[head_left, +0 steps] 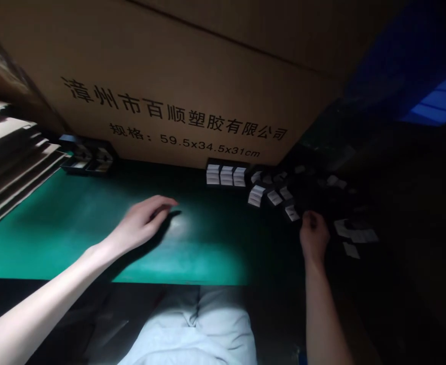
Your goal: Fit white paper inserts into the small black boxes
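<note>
Just above the green tabletop [74,223], my left hand [141,219] points to the right with loosely bent fingers. Its thumb lies a little apart from them, and nothing shows in its grasp. My right hand [314,232] is in deep shadow at the right, its fingers curled together. Whatever those fingers may hold is too dark to make out. Close beside it on the left lies a small dark box with a white insert [292,213]. To its right are several white pieces [355,231], their kind unclear.
A large cardboard carton [177,66] with printed characters stands along the back. A row of small black boxes with white inserts [226,175] sits against it. Two open black boxes [88,161] stand at the back left, near stacked flat sheets [13,152]. The right side is very dark.
</note>
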